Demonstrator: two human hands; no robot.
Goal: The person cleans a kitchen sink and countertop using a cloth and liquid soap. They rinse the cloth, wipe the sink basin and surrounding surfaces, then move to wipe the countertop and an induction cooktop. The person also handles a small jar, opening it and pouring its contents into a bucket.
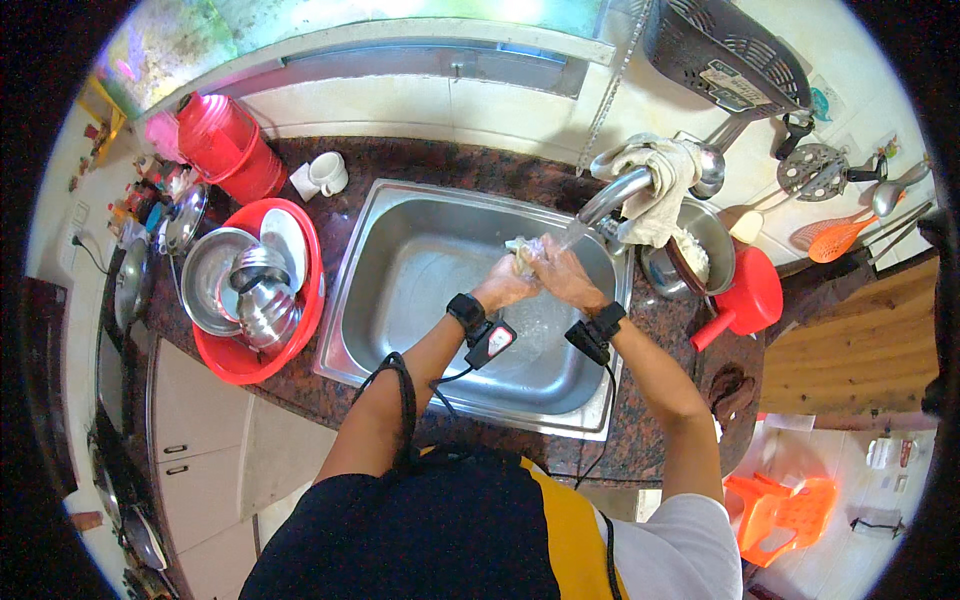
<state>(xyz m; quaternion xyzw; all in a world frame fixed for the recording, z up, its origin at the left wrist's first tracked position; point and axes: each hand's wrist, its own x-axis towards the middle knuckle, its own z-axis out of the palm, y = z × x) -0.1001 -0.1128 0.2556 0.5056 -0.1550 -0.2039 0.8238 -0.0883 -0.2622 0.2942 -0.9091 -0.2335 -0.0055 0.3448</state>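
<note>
Both hands meet over the steel sink basin point(420, 300), right beside the stream from the curved metal tap point(619, 196). A crumpled, pale wet thing point(523, 249), perhaps a sponge or a cloth, is gripped in my left hand point(506, 286). My right hand point(561, 271) presses against it from the other side, its fingers overlapping the left ones. Water from the spout falls at the right hand's knuckles. What lies between the palms is partly hidden. A beige cloth point(660, 176) is draped over the tap.
A red plastic tub point(319, 322) with steel bowls and a plate stands left of the sink. Behind it are red buckets point(225, 150) and a white mug point(328, 174). To the right sit a steel pot point(720, 255) and a red dipper point(752, 291). Utensils hang on the wall.
</note>
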